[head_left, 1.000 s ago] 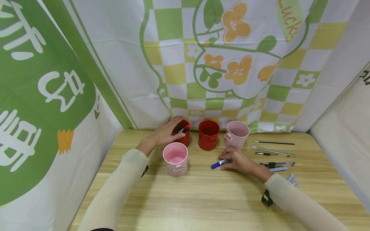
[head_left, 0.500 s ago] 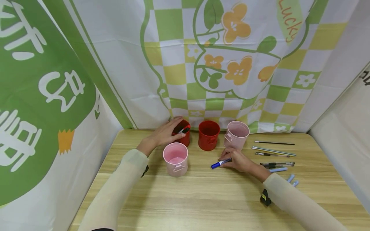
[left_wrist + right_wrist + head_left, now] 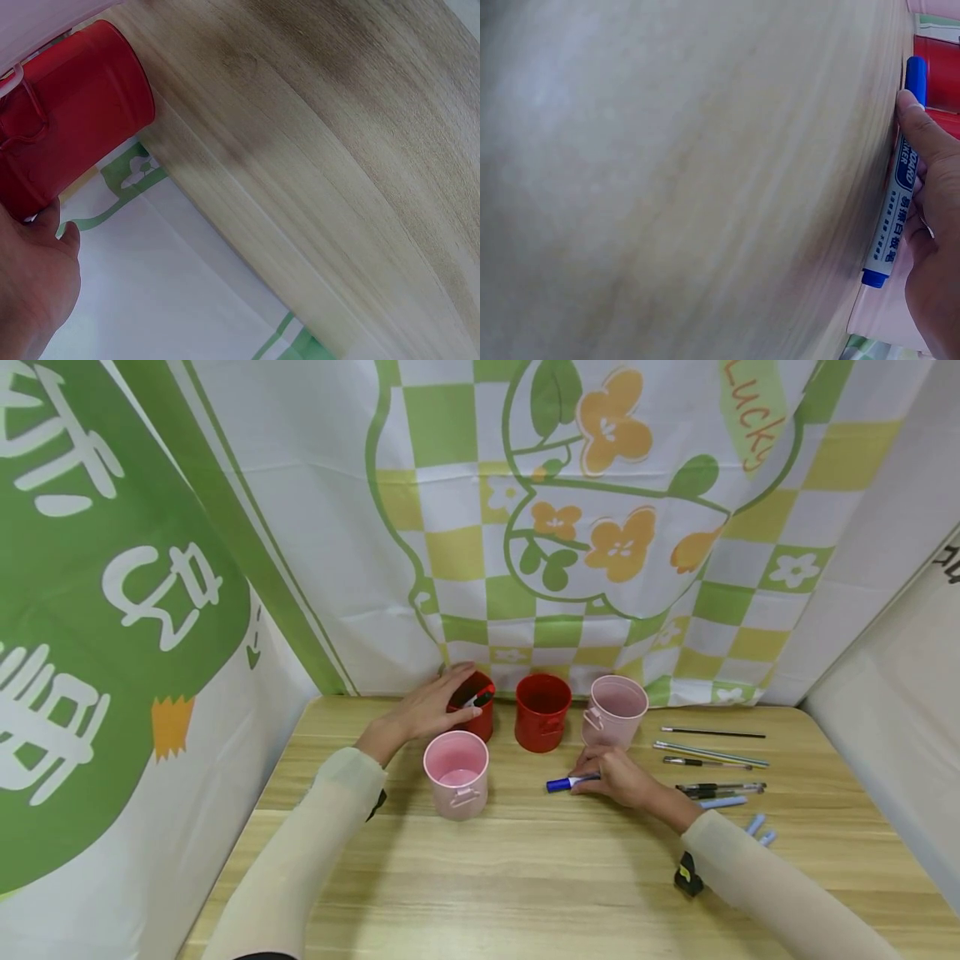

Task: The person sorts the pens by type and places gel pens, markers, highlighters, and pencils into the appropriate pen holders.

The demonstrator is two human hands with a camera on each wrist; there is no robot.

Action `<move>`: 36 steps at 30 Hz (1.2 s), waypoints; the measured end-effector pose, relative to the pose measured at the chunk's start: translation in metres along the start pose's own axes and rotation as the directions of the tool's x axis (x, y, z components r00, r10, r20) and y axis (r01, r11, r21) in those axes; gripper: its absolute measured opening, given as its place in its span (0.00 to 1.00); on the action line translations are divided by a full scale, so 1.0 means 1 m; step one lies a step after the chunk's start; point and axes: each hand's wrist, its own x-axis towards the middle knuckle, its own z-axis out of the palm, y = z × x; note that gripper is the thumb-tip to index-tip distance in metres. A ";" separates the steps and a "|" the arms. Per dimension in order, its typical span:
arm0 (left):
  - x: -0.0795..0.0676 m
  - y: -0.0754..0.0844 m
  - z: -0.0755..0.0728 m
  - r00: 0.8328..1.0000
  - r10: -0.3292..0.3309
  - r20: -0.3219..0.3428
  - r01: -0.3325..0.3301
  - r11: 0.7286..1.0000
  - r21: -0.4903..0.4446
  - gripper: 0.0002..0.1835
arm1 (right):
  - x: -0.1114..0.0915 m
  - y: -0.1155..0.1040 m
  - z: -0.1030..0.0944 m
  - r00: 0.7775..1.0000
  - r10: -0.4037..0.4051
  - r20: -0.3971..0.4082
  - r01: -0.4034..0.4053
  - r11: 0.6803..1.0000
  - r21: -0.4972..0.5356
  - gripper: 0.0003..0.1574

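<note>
Marker pinched in right hand, blue cap jutting beyond its thumb, left hand touching red bucket, fingers straight

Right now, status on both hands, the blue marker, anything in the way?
Right hand: pinching blue marker. Left hand: on left red bucket. Front pink bucket: near left hand, possibly in the way.

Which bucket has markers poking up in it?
The red bucket at the back left. Marker caps show at its rim; none show in the other red bucket, the front pink bucket or the back pink bucket.
</note>
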 end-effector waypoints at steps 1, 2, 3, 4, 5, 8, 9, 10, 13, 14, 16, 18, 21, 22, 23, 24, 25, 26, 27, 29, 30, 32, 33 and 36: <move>0.000 0.000 0.000 1.000 0.000 -0.001 0.000 1.000 0.001 0.50 | 0.001 -0.001 -0.001 1.000 -0.005 0.001 0.005 1.000 -0.009 0.10; 0.000 0.000 0.000 1.000 -0.001 0.000 0.001 1.000 0.003 0.50 | 0.001 -0.002 -0.001 1.000 -0.009 0.002 0.009 1.000 -0.016 0.10; 0.000 0.000 0.000 1.000 -0.002 0.000 0.002 1.000 0.004 0.50 | 0.002 -0.003 -0.002 1.000 -0.013 0.003 0.013 1.000 -0.025 0.10; 0.000 0.000 0.000 1.000 -0.002 -0.001 0.002 1.000 0.004 0.50 | 0.002 -0.004 -0.003 1.000 -0.014 0.004 0.014 0.999 -0.032 0.10; 0.000 0.000 0.000 1.000 -0.003 -0.001 0.003 1.000 0.003 0.50 | 0.003 -0.005 -0.004 1.000 -0.014 0.005 0.014 0.999 -0.036 0.11; 0.000 0.000 0.000 1.000 -0.002 -0.003 0.002 1.000 0.002 0.49 | 0.005 -0.008 -0.006 1.000 0.003 0.004 -0.003 0.999 -0.042 0.11; 0.000 0.001 -0.001 1.000 -0.001 -0.004 0.001 1.000 0.001 0.49 | 0.006 -0.008 -0.006 1.000 0.012 0.002 -0.011 0.999 -0.042 0.11; 0.000 0.001 -0.001 1.000 -0.003 -0.003 0.003 1.000 0.000 0.50 | 0.007 -0.009 -0.007 1.000 0.021 -0.001 -0.021 0.999 -0.043 0.11; 0.000 0.000 -0.001 1.000 -0.006 -0.003 0.006 1.000 -0.001 0.50 | 0.010 -0.012 -0.011 0.999 0.039 -0.013 -0.040 0.997 -0.062 0.12; 0.000 0.000 -0.001 1.000 -0.005 -0.004 0.005 1.000 -0.002 0.50 | 0.012 -0.014 -0.012 0.999 0.045 -0.016 -0.046 0.996 -0.071 0.12; 0.000 0.000 -0.001 1.000 -0.001 -0.006 0.001 1.000 0.000 0.49 | 0.014 -0.017 -0.015 0.998 0.054 -0.020 -0.055 0.995 -0.082 0.12; 0.001 0.000 0.000 1.000 0.004 -0.008 -0.004 1.000 0.001 0.49 | 0.016 -0.020 -0.018 0.998 0.064 -0.020 -0.065 0.995 -0.080 0.11; 0.000 0.000 0.000 1.000 0.003 -0.005 -0.003 1.000 0.006 0.49 | 0.019 -0.026 -0.022 0.996 0.090 -0.018 -0.091 0.994 -0.064 0.11; 0.000 0.000 0.000 1.000 0.001 -0.004 -0.001 1.000 0.008 0.49 | 0.020 -0.028 -0.023 0.995 0.099 -0.018 -0.100 0.993 -0.058 0.11; 0.000 0.000 0.000 1.000 0.000 -0.002 0.000 1.000 0.009 0.49 | 0.021 -0.029 -0.024 0.994 0.108 -0.019 -0.109 0.993 -0.049 0.10; 0.000 0.000 0.000 1.000 -0.002 0.000 0.002 1.000 0.009 0.49 | 0.023 -0.031 -0.025 0.993 0.121 -0.018 -0.121 0.992 -0.037 0.10; 0.000 0.001 0.000 1.000 -0.005 0.001 0.005 1.000 0.011 0.49 | 0.024 -0.033 -0.026 0.991 0.134 -0.019 -0.135 0.991 -0.026 0.09; 0.000 0.001 -0.001 1.000 -0.005 0.002 0.005 1.000 0.010 0.49 | 0.025 -0.034 -0.027 0.989 0.148 -0.022 -0.148 0.989 -0.014 0.09; -0.001 0.001 -0.001 1.000 -0.004 0.001 0.004 1.000 0.009 0.50 | 0.026 -0.036 -0.028 0.987 0.160 -0.026 -0.160 0.987 0.000 0.08; -0.001 0.001 -0.001 1.000 -0.003 0.001 0.003 1.000 0.008 0.50 | 0.029 -0.038 -0.030 0.982 0.187 -0.037 -0.186 0.982 0.026 0.08; 0.000 0.000 -0.001 1.000 -0.002 0.000 0.002 1.000 0.009 0.50 | 0.030 -0.039 -0.031 0.980 0.197 -0.043 -0.195 0.980 0.036 0.08; 0.000 0.000 -0.001 1.000 -0.001 -0.001 0.001 1.000 0.013 0.50 | 0.032 -0.040 -0.032 0.976 0.209 -0.058 -0.206 0.977 0.049 0.08; 0.000 0.000 -0.001 1.000 -0.001 -0.002 0.001 1.000 0.014 0.50 | 0.032 -0.040 -0.032 0.975 0.212 -0.064 -0.209 0.976 0.058 0.08; 0.000 0.000 0.000 1.000 -0.005 -0.003 0.005 1.000 0.011 0.50 | 0.034 -0.041 -0.032 0.973 0.216 -0.082 -0.210 0.975 0.078 0.07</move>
